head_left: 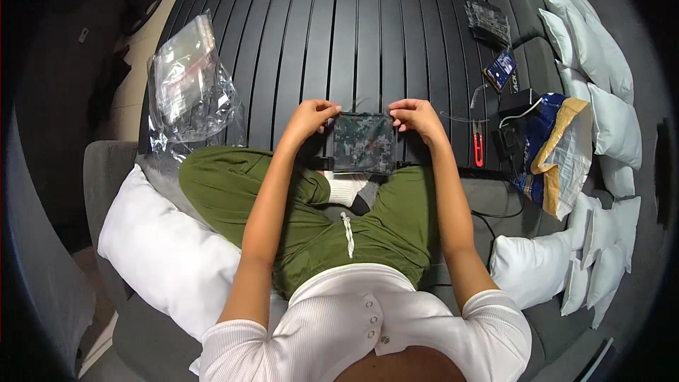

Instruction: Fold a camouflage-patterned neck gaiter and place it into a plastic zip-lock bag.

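Note:
A small square of dark camouflage fabric (363,143), possibly a pouch, hangs between my hands above my lap at the table's near edge. My left hand (316,116) pinches its upper left corner between thumb and fingers. At the upper right corner, my right hand (419,117) has a similar pinch. The front of the fabric faces up toward me and looks fairly flat. A stack of similar camouflage pieces (488,22) lies at the table's far right.
Clear plastic bags (189,85) lie on the left of the black slatted table (322,35). Red-handled thread snips (479,147), a phone (501,69) and a black box (516,102) are at right, beside a torn blue-and-tan sack (555,152). White pillows (170,251) flank me on the sofa.

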The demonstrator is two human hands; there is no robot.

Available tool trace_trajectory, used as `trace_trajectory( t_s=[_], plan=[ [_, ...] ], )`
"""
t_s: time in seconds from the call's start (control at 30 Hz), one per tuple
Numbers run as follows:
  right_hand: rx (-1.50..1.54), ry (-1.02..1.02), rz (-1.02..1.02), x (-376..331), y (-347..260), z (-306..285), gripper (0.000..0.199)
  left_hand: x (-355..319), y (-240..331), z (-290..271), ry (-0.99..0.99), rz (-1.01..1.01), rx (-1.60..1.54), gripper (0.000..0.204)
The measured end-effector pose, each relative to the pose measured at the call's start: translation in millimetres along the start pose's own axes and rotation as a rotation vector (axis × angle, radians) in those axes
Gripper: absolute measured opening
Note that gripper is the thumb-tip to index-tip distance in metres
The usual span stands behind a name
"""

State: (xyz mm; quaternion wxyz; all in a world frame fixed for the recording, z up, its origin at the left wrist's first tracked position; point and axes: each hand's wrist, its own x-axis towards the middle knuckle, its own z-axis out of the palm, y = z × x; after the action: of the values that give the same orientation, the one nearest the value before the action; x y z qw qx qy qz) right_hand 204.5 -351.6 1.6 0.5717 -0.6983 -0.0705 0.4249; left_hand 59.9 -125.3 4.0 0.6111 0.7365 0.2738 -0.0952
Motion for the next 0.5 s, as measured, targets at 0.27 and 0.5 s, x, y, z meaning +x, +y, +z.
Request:
trace_trajectory(
  t_s=[0.27,0.5],
  plan=[
    [0.187,0.042,-0.005,7.3,1.7,-1.7,0.019,2.2,5.3,2.0,0.014,-0.098,-0.224,0.027],
    [0.233,0.049,-0.015,8.2,3.4,-0.9,0.018,4.2,3.4,6.6,0.082,-0.100,-0.417,0.024]
  ],
)
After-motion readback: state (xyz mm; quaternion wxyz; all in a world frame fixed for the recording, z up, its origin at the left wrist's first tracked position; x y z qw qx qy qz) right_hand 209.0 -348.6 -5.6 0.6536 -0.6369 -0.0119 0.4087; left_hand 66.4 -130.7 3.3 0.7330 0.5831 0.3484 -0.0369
